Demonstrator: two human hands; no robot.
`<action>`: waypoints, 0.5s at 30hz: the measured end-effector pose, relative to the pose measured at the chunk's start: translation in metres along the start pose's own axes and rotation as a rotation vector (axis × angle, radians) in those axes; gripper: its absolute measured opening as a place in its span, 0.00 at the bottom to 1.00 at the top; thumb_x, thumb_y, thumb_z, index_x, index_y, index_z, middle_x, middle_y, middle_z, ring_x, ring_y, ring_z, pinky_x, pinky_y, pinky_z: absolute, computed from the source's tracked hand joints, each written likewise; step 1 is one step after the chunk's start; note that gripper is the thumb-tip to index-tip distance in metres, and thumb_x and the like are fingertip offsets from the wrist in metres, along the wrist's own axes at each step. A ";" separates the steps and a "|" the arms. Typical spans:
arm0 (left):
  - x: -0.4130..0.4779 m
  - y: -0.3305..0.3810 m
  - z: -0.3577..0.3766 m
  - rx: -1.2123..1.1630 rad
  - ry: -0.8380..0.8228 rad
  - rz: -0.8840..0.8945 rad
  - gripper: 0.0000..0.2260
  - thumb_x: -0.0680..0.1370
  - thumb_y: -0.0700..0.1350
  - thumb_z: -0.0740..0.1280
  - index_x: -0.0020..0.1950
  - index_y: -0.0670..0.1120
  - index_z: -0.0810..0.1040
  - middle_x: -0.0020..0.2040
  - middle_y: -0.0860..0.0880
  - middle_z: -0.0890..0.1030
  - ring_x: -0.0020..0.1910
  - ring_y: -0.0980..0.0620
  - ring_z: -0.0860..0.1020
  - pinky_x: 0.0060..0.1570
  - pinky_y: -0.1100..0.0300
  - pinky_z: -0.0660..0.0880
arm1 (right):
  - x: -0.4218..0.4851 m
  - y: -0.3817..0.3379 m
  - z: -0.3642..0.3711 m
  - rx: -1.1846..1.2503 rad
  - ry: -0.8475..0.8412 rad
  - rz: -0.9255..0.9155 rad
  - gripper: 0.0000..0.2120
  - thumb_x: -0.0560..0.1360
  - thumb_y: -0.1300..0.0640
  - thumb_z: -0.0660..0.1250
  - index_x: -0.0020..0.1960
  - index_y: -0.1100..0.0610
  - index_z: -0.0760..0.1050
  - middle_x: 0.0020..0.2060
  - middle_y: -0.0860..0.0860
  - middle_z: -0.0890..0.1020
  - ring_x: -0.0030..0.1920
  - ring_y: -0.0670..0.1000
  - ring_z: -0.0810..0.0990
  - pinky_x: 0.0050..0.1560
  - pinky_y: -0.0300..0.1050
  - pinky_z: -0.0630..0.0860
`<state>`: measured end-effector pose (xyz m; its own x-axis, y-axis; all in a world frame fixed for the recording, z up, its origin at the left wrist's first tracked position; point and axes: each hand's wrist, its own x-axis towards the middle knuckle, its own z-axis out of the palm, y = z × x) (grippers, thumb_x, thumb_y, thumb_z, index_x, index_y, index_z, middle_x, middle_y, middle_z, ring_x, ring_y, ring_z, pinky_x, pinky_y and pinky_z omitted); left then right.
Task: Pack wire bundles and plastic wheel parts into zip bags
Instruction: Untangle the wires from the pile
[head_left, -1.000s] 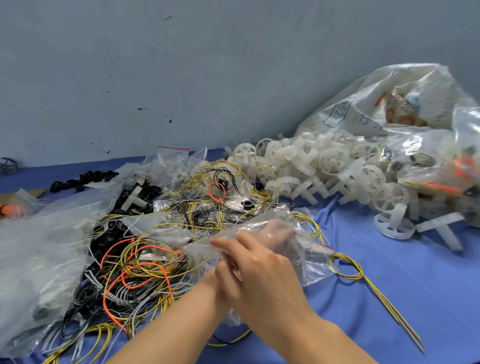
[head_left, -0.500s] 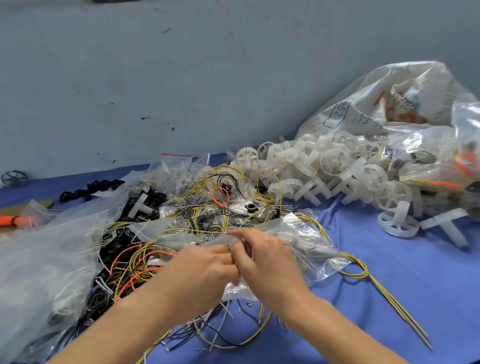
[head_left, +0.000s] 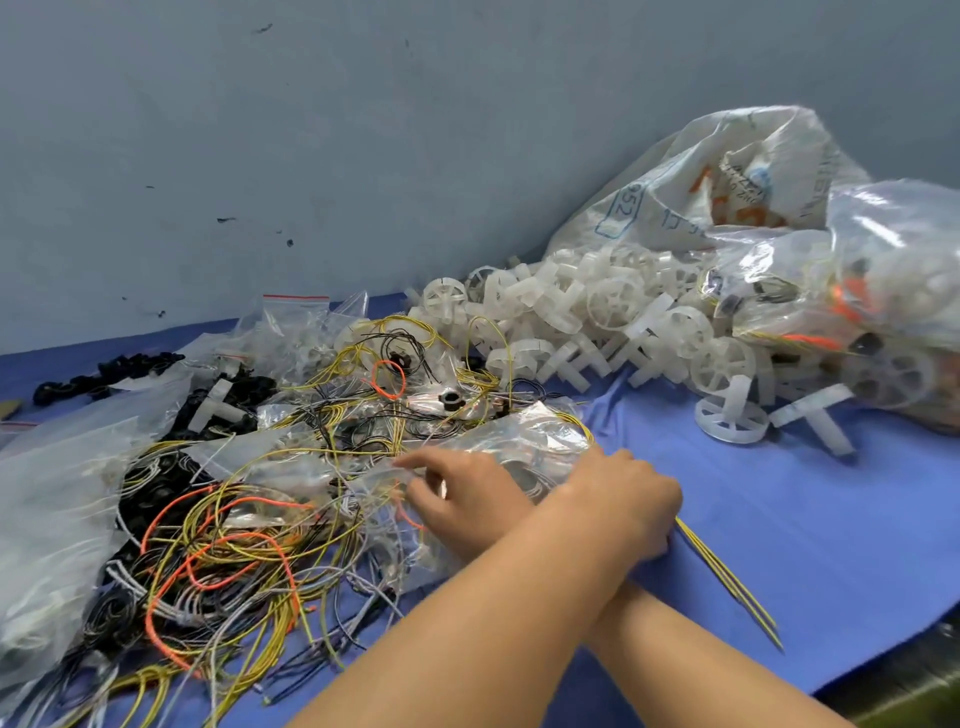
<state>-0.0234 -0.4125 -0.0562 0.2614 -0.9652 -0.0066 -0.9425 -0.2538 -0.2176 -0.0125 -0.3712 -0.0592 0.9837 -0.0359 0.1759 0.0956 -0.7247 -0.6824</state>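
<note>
Arms crossed over the clear zip bag (head_left: 524, 431), the left hand (head_left: 626, 499) lies knuckles-up on its right end, grip hidden, seemingly pinning the trailing yellow wire bundle (head_left: 727, 587), while the right hand (head_left: 460, 501) touches its left edge, grip loosely spread.

zip bag (head_left: 524, 441): clear, crumpled, on wires (head_left: 218, 540); wheels (head_left: 613, 312): white, heaped behind

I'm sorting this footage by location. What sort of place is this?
Probably a small workshop or home packing bench for kit parts, not a shop or a kitchen. A heap of white plastic wheels and tangled wire bundles lies loose on a blue cloth, with clear zip bags against a bare wall.
</note>
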 end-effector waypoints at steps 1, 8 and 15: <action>0.004 0.002 0.004 0.006 -0.011 -0.017 0.08 0.77 0.42 0.64 0.54 0.44 0.79 0.54 0.44 0.80 0.55 0.41 0.77 0.45 0.55 0.64 | 0.003 0.004 0.004 -0.004 0.047 -0.026 0.16 0.81 0.58 0.60 0.67 0.54 0.75 0.55 0.57 0.82 0.52 0.56 0.78 0.48 0.43 0.69; 0.009 0.001 0.000 -0.502 0.237 -0.091 0.10 0.81 0.47 0.61 0.53 0.45 0.80 0.50 0.46 0.79 0.49 0.44 0.77 0.44 0.54 0.73 | 0.011 0.020 0.011 -0.104 0.010 -0.011 0.16 0.80 0.52 0.60 0.67 0.48 0.74 0.51 0.51 0.83 0.50 0.55 0.80 0.51 0.49 0.77; -0.048 -0.052 -0.058 -1.550 0.552 -0.304 0.06 0.80 0.41 0.65 0.52 0.42 0.82 0.38 0.49 0.80 0.37 0.54 0.79 0.33 0.62 0.78 | -0.003 0.013 0.006 0.170 -0.118 -0.159 0.17 0.78 0.53 0.60 0.64 0.56 0.73 0.54 0.50 0.78 0.53 0.46 0.75 0.57 0.39 0.70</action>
<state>0.0012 -0.3569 0.0121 0.6788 -0.6919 0.2459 -0.2628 0.0837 0.9612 -0.0135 -0.3764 -0.0728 0.9643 0.1567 0.2137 0.2649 -0.5884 -0.7640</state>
